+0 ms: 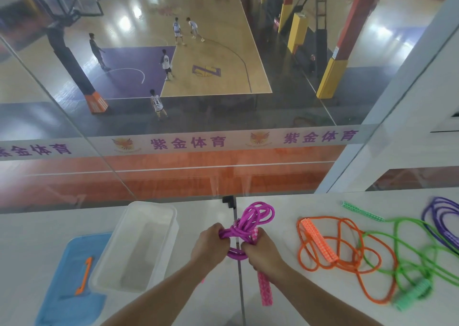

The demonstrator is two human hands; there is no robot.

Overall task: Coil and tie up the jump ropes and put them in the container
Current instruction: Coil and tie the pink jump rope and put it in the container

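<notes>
Both hands work above the white bench (285, 305). The left hand (211, 245) curls its fingers around loops of the bundled magenta cord jump rope (250, 220), and the right hand (263, 253) grips its pink patterned handles. The clear rectangular plastic container (171, 228) sits just left; orange (340, 256), green (402, 258) and purple (439, 216) ropes lie loose at right.

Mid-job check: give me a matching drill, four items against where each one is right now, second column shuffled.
Items:
1. magenta jump rope
2. clear plastic container
3. orange jump rope
4. small orange tool

Places:
A. on the blue mat
B. loose on the table, right of the hands
C. gripped by left hand and right hand
D. left of the hands, nothing inside

Pairs: 1-C, 2-D, 3-B, 4-A
</notes>
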